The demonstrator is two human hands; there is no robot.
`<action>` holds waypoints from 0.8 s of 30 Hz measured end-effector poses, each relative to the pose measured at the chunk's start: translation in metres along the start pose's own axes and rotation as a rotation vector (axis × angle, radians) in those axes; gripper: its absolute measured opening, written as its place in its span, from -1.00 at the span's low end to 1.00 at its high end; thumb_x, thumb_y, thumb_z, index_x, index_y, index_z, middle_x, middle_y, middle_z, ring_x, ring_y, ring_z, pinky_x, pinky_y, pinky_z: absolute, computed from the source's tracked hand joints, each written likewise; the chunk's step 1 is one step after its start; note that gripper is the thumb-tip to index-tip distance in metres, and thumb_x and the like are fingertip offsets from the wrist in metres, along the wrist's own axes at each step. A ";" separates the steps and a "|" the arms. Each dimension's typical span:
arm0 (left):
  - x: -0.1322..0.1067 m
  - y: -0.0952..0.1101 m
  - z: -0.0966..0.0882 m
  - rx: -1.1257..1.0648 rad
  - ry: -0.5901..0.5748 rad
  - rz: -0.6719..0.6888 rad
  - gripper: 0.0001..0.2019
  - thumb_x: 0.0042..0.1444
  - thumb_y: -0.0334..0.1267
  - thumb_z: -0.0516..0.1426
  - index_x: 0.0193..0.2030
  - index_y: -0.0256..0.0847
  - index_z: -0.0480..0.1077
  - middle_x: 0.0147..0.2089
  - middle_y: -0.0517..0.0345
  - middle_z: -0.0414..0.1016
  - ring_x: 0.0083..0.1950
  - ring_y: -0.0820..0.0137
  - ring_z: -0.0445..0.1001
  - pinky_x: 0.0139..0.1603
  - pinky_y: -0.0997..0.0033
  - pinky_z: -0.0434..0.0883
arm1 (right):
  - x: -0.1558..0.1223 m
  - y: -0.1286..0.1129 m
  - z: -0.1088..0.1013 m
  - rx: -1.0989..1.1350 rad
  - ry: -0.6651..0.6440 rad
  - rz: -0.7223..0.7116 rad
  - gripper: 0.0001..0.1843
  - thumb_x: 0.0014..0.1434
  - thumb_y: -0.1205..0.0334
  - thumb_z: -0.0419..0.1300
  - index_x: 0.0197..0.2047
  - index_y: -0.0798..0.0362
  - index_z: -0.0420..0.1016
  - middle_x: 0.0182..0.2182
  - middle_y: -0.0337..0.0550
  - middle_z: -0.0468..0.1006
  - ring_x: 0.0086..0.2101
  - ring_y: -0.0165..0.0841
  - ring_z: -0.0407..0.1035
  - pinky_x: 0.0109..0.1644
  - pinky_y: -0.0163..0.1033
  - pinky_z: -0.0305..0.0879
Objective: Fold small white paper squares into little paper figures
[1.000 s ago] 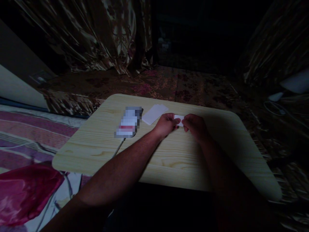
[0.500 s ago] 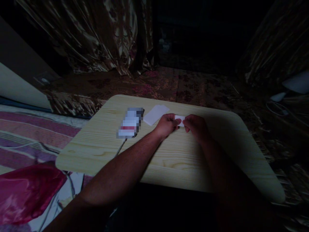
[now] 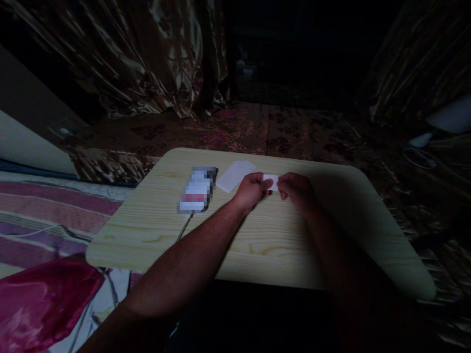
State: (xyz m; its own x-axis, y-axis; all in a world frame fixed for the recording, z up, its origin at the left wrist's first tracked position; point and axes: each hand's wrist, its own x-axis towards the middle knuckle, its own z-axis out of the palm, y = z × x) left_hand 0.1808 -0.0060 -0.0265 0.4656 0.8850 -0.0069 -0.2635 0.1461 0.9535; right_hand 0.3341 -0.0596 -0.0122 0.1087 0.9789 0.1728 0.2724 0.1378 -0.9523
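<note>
We've got our left hand (image 3: 252,189) and right hand (image 3: 296,190) both pinched shut on a small white paper piece (image 3: 271,180), held between them just over the far side of the wooden table (image 3: 257,240).

I see two bare hands, the left hand (image 3: 252,189) and the right hand (image 3: 296,190). Each sits on a forearm uncovered down to my frame's bottom edge. The left forearm (image 3: 191,260) catches some light, while the right forearm (image 3: 340,267) sits in deep shadow.
</note>
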 end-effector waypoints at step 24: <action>0.001 0.016 -0.003 -0.076 0.097 -0.082 -0.79 -0.17 -0.27 0.31 -0.48 -0.28 0.37 -0.61 0.25 0.34 -0.62 0.57 0.22 -0.64 0.54 0.08 | 0.004 0.001 0.002 0.240 0.002 -0.021 -0.76 0.00 0.17 0.31 -0.25 0.06 0.44 -0.48 -0.25 0.51 -0.51 -0.44 0.37 -0.51 -0.35 0.30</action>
State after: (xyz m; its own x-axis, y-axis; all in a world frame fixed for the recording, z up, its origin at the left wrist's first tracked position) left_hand 0.1749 -0.0016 -0.0120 0.4051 0.9068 -0.1167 -0.2929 0.2497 0.9230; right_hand 0.3329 -0.0557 -0.0129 0.1072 0.9753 0.1932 0.0399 0.1900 -0.9810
